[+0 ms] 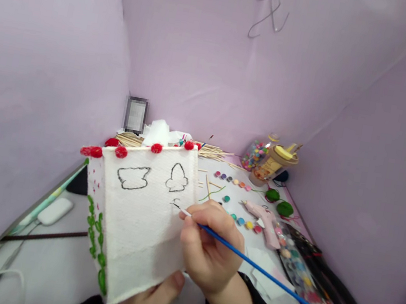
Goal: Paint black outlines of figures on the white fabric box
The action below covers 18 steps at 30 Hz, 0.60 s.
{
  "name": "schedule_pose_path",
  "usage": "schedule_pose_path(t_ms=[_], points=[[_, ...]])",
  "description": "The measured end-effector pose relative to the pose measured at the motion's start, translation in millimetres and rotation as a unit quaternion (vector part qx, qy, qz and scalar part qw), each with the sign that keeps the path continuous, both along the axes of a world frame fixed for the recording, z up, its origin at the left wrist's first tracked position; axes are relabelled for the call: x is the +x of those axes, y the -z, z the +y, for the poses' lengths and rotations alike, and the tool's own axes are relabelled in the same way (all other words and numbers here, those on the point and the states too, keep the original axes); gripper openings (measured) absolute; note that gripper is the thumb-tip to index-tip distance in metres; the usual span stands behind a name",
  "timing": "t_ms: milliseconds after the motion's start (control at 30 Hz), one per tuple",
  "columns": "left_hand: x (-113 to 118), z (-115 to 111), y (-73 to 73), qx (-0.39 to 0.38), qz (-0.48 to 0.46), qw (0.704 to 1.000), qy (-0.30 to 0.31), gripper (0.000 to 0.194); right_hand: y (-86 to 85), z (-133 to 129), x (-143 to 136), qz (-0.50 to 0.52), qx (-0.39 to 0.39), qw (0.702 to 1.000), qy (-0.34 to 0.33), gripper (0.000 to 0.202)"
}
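White box (pixel 144 225) held up over the worktop (pixel 59 268), centre-left of the view, one broad face towards the wearer, its top edge slightly tilted. Left hand (pixel 152 302) grips the box at its lower edge, thumb visible there; the other fingers are hidden. Right hand (pixel 212 247) closed in a pinch on a blue-handled paintbrush (pixel 264 273), near its bristle end; handle slants down to the right. Dark tip at the broad face, beside a small dark mark.

Box markings: two black closed outlines on the upper part of the broad face, small mark below the right-hand one. Red tufts spaced along the top edge. Narrow left face carries green leaf-like shapes and small reddish spots.

Right of the box: paint pots (pixel 249 225) of several colours, a pink glue gun (pixel 271 233), green yarn balls (pixel 285 209), black-handled tools (pixel 336 286). Far right: yellow-lidded cup (pixel 270 167) beside a container of coloured beads (pixel 254 154). Behind the box: thin wooden sticks (pixel 216 152) and crumpled white material (pixel 158 133). Left: a white rounded object (pixel 55 211) with a cable close by.
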State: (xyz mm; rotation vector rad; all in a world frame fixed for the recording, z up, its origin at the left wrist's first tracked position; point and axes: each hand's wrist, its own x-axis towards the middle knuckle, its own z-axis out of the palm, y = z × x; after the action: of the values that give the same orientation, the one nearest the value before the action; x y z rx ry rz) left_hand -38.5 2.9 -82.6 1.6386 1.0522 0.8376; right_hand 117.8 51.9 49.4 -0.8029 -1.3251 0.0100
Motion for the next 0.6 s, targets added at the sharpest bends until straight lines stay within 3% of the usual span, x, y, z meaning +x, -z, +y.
schedule_pose_path(t_ms=[367, 600], points=[[-0.8, -1.6, 6.6, 0.000, -0.016, 1.000, 0.001, 0.042, -1.4, 0.0, 0.9, -0.023, -0.001, 1.000, -0.011, 0.023], [0.8, -0.6, 3.4, 0.014, 0.004, 1.000, 0.003, 0.047, 1.5, -0.2, -0.6, 0.005, -0.011, 1.000, 0.007, 0.022]])
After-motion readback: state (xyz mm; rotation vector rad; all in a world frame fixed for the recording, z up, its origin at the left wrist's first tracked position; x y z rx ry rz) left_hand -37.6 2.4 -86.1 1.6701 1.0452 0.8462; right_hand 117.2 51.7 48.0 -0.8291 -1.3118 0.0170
